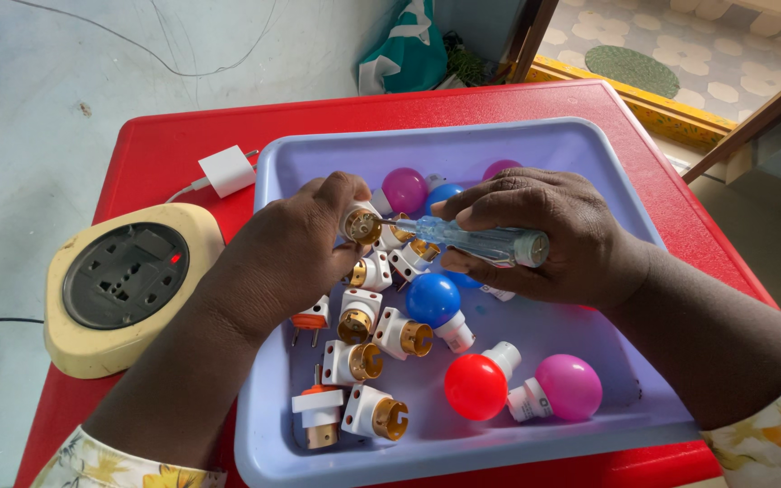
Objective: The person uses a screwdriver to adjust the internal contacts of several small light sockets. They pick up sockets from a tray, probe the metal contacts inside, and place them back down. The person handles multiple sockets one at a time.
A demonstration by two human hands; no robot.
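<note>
My left hand point(293, 250) holds a small white lamp holder point(360, 224) with a brass socket, its mouth turned to the right. My right hand point(549, 237) grips a clear blue screwdriver point(481, 240) whose metal tip points into that holder. Both hands hover over a lavender plastic tray point(589, 154). In the tray lie several more white and brass lamp holders point(402, 334), two with orange bases, and small round bulbs: a blue bulb point(435, 303), a red bulb point(477, 384), a pink bulb point(568, 386) and a magenta bulb point(406, 189).
The tray rests on a red table point(164, 136). Left of it sits a round cream extension socket box point(124, 280) with a red light on, and a white charger plug point(227, 170). A green bag point(404, 50) and a tiled floor lie beyond the table.
</note>
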